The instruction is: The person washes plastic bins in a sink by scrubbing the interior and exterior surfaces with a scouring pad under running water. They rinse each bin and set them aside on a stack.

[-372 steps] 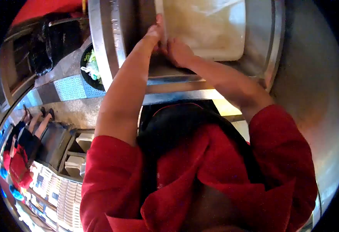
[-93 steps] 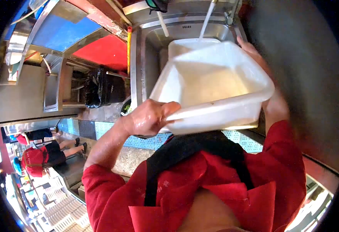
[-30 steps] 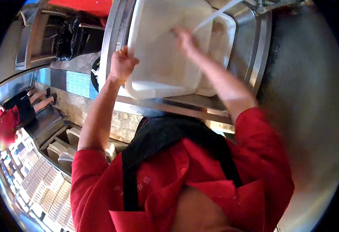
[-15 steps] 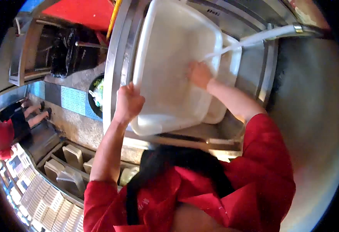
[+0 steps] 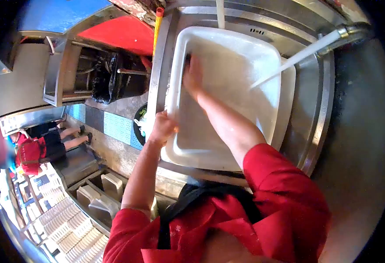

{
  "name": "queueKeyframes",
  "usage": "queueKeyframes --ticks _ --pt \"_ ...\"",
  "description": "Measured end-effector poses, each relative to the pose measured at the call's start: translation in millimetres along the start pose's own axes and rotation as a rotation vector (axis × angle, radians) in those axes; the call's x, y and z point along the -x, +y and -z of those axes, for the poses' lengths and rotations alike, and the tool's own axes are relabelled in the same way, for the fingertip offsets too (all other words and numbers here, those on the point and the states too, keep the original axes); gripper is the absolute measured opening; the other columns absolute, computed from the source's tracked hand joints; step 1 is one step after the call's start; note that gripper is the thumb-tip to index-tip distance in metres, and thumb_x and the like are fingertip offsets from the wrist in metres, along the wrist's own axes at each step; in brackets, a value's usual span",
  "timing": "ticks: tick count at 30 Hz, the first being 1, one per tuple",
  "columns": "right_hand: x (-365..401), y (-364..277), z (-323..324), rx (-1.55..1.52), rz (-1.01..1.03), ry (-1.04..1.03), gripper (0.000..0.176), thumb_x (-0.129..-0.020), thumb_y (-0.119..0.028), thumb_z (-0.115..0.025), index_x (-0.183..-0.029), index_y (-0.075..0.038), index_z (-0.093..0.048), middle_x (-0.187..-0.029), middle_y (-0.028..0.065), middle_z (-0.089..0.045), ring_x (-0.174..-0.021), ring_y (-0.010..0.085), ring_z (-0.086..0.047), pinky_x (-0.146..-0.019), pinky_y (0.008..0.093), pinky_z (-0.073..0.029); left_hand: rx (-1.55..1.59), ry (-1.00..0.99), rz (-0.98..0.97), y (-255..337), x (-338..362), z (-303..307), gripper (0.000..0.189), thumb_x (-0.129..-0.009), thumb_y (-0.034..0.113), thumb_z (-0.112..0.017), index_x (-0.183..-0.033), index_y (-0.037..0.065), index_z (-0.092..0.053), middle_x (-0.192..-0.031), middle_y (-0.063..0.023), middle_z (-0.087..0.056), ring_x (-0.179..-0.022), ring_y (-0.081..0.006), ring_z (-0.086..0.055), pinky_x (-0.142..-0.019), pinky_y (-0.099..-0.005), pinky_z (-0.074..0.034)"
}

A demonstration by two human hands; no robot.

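Observation:
A large white plastic tub [image 5: 232, 122] lies tilted in the metal sink, with another pale tub [image 5: 287, 101] partly hidden beneath its right side. My left hand [image 5: 164, 128] is closed around the tub's left rim. Inside the tub, my right hand [image 5: 193, 79] presses near the upper left wall. A small dark patch shows at its fingertips; blur keeps me from making out what it is. From the tap [image 5: 313, 49] at the upper right, a thin stream of water [image 5: 265, 79] runs into the tub.
The steel sink edge [image 5: 159, 83] borders the tub. Left of it stand a bin with a black bag [image 5: 109, 79] and a round dark container [image 5: 140, 120] with greens. Further off are grey bins [image 5: 98, 197], stacked white dishes [image 5: 72, 223] and a person in red [image 5: 30, 153].
My right hand has moved from the tub's middle right to its upper left wall. My left hand still grips the rim. The view has shifted, and the distant person has changed posture.

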State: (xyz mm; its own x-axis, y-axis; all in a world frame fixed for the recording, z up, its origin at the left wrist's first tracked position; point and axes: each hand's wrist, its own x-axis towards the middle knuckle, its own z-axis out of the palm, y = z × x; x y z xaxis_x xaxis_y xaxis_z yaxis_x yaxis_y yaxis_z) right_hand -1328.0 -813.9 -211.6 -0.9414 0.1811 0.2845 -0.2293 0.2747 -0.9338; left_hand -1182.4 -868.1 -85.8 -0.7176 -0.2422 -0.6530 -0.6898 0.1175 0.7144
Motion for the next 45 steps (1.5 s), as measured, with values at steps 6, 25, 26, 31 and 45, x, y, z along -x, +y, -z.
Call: queueKeyframes --ticks 6,25,26,31,45 --pt "134 -43 109 -0.083 -0.091 -0.770 0.038 -0.075 -0.005 -0.043 -0.112 0.001 -0.041 -0.114 0.0204 -0.043 -0.112 0.0360 -0.033 -0.098 0.0411 -0.026 0.108 0.114 -0.140 3 8 -17 0.024 -0.058 -0.008 -0.050 -0.080 -0.003 -0.057 -0.064 -0.0046 -0.055 -0.056 -0.0134 -0.052 -0.049 -0.0246 -0.042" --pt "19 -40 336 1.187 0.044 -0.084 0.020 -0.067 -0.001 -0.052 -0.086 0.000 -0.054 -0.086 0.0184 -0.054 -0.083 0.0333 -0.051 -0.072 0.0398 -0.042 0.282 -0.195 -0.170 106 115 -43 0.027 -0.055 -0.006 -0.051 -0.081 -0.002 -0.056 -0.071 -0.0110 -0.056 -0.063 -0.0224 -0.055 -0.059 -0.0300 -0.045" --pt "6 -57 352 1.006 -0.225 -0.221 0.021 -0.066 -0.004 -0.055 -0.086 0.001 -0.054 -0.081 0.0173 -0.056 -0.078 0.0310 -0.053 -0.068 0.0392 -0.043 0.262 -0.275 -0.247 91 97 -32 0.023 -0.056 0.001 -0.054 -0.079 -0.001 -0.056 -0.073 -0.0122 -0.057 -0.065 -0.0238 -0.055 -0.061 -0.0320 -0.045" --pt "-15 -75 406 -0.028 -0.808 -0.338 0.020 -0.061 -0.008 -0.063 -0.079 0.002 -0.059 -0.068 0.0095 -0.059 -0.058 0.0186 -0.058 -0.053 0.0307 -0.046 0.283 -0.492 0.035 64 75 -21 0.038 -0.058 0.008 -0.051 -0.093 -0.004 -0.055 -0.082 -0.0160 -0.058 -0.076 -0.0272 -0.058 -0.073 -0.0392 -0.046" --pt "29 -297 334 0.479 -0.398 0.115 0.026 -0.065 -0.001 -0.051 -0.091 0.001 -0.053 -0.060 0.0052 -0.053 -0.049 0.0106 -0.049 -0.045 0.0272 -0.042 0.451 -0.674 0.082 -13 -104 -183 0.039 -0.078 0.015 -0.047 -0.114 -0.002 -0.045 -0.100 -0.0143 -0.055 -0.089 -0.0260 -0.055 -0.079 -0.0403 -0.046"
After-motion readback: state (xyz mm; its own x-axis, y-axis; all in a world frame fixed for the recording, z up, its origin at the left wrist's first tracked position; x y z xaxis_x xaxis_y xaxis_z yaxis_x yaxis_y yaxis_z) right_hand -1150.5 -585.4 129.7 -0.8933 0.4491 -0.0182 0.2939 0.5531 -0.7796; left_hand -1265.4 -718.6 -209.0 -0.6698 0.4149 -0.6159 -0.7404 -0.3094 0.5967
